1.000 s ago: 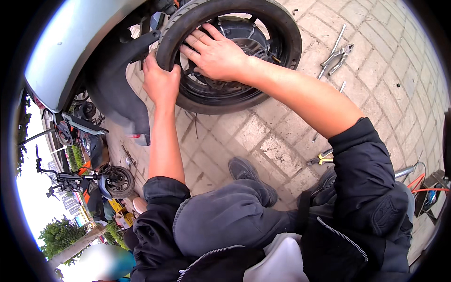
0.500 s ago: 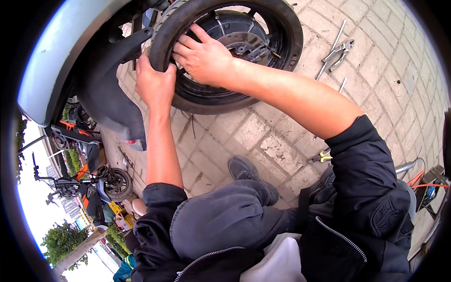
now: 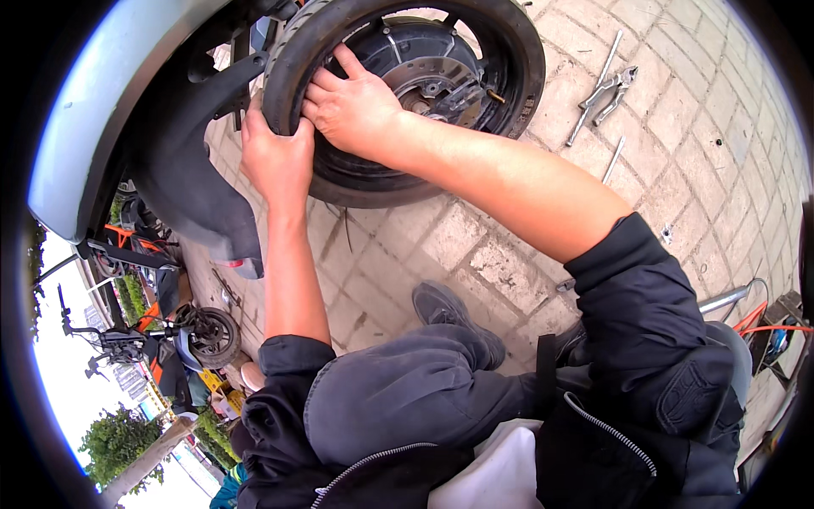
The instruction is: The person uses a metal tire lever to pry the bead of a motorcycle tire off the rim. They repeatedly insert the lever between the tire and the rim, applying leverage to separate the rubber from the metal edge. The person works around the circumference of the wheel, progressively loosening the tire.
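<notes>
A black tyre (image 3: 284, 81) sits around a dark wheel rim (image 3: 392, 176) with a brake disc (image 3: 428, 78) at its hub, at the top of the view. My left hand (image 3: 278, 157) grips the tyre's left side, the thumb on its near face and the fingers behind it, partly hidden. Across from the thumb, my right hand (image 3: 354, 114) clasps the tyre's inner edge. Its index finger lies stretched along the rim while the other fingertips disappear between tyre and rim.
A grey vehicle body panel (image 3: 110, 93) and a black mudguard (image 3: 191, 170) stand left of the wheel. Pliers (image 3: 612, 92) and metal rods (image 3: 593, 89) lie on the paving at right. A motorbike (image 3: 182, 335) is parked at lower left.
My right hand has slid slightly left along the tyre's edge, and its forearm has come lower and left. The sleeve now mostly covers the yellow-handled tool. My left hand keeps its grip.
</notes>
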The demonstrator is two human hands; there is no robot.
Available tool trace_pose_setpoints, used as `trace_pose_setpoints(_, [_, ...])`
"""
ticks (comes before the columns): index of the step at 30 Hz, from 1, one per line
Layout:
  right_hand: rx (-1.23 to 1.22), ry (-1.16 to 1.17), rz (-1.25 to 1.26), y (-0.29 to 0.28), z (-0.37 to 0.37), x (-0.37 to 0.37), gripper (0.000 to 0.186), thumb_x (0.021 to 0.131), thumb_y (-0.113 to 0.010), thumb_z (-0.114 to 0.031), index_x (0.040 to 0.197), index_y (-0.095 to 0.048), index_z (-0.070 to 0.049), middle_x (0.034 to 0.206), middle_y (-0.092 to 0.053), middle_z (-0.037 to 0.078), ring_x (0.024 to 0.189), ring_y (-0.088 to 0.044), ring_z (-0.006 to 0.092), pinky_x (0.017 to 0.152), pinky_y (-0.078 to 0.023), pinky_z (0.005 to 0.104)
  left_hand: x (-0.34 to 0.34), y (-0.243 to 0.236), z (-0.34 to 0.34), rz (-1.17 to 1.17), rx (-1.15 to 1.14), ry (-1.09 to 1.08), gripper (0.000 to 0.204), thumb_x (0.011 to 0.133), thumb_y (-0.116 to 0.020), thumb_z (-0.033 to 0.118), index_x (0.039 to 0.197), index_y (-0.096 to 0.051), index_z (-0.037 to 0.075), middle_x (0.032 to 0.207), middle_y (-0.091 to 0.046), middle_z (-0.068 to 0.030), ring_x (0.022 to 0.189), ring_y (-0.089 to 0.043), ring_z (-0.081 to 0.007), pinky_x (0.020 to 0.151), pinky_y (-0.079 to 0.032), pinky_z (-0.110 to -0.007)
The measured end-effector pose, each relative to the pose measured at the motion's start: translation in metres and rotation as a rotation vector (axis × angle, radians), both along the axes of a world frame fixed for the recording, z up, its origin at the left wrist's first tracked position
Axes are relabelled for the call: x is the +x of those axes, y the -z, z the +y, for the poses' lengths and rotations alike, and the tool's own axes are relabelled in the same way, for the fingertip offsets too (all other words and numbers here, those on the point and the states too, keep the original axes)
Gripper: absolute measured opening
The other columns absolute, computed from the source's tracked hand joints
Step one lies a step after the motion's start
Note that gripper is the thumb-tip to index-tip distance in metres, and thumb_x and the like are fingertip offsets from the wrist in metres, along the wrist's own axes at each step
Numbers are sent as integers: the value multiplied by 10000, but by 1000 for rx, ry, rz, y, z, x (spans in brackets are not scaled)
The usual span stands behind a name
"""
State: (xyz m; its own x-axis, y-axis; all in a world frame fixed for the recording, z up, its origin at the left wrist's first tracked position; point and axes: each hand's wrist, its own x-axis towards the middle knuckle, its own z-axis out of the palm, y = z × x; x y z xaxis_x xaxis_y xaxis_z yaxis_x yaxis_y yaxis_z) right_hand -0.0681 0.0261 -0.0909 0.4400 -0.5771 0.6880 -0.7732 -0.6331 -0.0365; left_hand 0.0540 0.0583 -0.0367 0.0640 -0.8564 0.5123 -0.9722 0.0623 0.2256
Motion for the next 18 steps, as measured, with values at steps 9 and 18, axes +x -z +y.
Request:
trace_pose_setpoints(9, [-36, -304, -53, -2, -15, -22, 330, 845, -514, -191, 1091, -649, -17, 1191, -596, 96, 1256, -473, 241, 1135, -233, 519, -1, 2, -2, 43, -64, -18, 474, 671, -709, 158, 1124, -619, 49, 1012, -668, -144, 931, -645, -340, 809, -507, -426])
trace_pose_setpoints(18, [15, -224, 116, -7, -8, -35, 489, 831, -525, -168, 1317, -544, -117, 1398, -480, 17, 1360, -366, 172, 1136, -171, 545, 5, 6, -3, 28, -71, -18, 474, 664, -702, 147, 1122, -619, 58, 985, -673, -146, 901, -650, -345, 790, -510, -437])
